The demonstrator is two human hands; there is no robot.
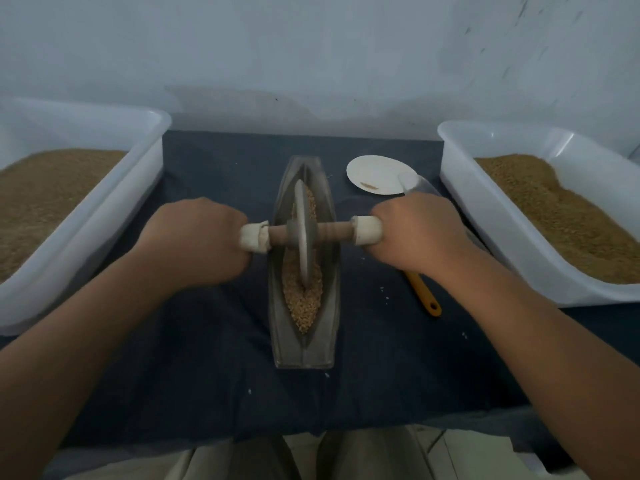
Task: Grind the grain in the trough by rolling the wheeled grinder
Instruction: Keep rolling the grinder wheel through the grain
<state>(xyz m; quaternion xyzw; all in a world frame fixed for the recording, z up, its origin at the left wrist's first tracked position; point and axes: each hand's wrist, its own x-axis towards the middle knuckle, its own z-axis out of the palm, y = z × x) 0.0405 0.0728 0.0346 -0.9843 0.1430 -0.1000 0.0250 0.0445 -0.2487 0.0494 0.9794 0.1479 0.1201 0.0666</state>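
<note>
A grey boat-shaped trough [304, 351] lies lengthwise on the dark cloth in the middle, with tan grain [304, 306] in its groove. The grinder's grey wheel [303, 233] stands upright in the groove, near the trough's middle. A wooden axle runs through the wheel, with a white-wrapped handle at each end. My left hand [197, 240] grips the left handle. My right hand [419, 233] grips the right handle. Both fists hide most of the handles.
A white tub [104, 216] of brown grain stands at the left, another white tub [485, 216] at the right. A white plate [377, 174] lies behind my right hand. A clear scoop with a yellow handle [424, 296] lies partly under my right wrist. Stray grains dot the cloth.
</note>
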